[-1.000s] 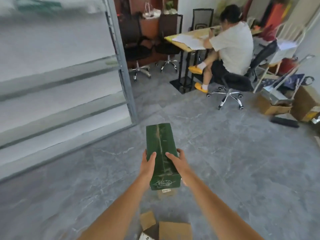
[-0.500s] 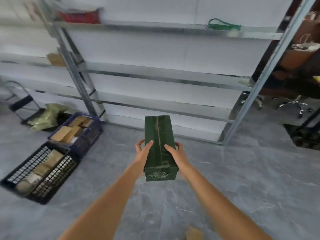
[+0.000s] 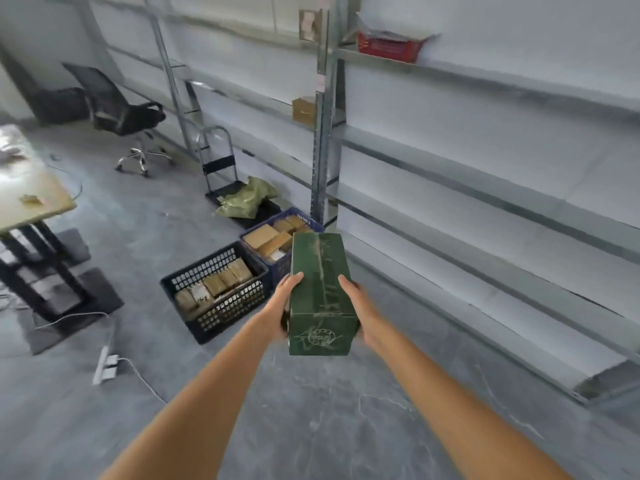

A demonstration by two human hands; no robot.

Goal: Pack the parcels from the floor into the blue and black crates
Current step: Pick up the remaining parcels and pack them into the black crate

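**Green box carried toward the two crates**

Head view: both arms reach forward with a long green cardboard box [image 3: 320,292] held lengthwise between the hands, above the grey floor [image 3: 311,427]. The left hand [image 3: 282,306] grips the box's left side, fingers wrapped under it and thumb up on the top edge; the right hand [image 3: 360,306] clasps the right side the same way.

Just beyond the box on the floor stand the crates, touching each other. The black crate [image 3: 214,296] is the nearer one and holds a row of brown parcels [image 3: 221,282]. The blue crate [image 3: 277,261] behind it, at the foot of the metal shelving [image 3: 323,150], holds flat brown cartons [image 3: 270,237]; the box hides its right part.

A hand trolley [image 3: 221,168] with a green bag [image 3: 247,199] stands further back, an office chair [image 3: 121,112] beyond it. A desk [image 3: 27,188] is at the left, a power strip [image 3: 105,367] on the floor near it.
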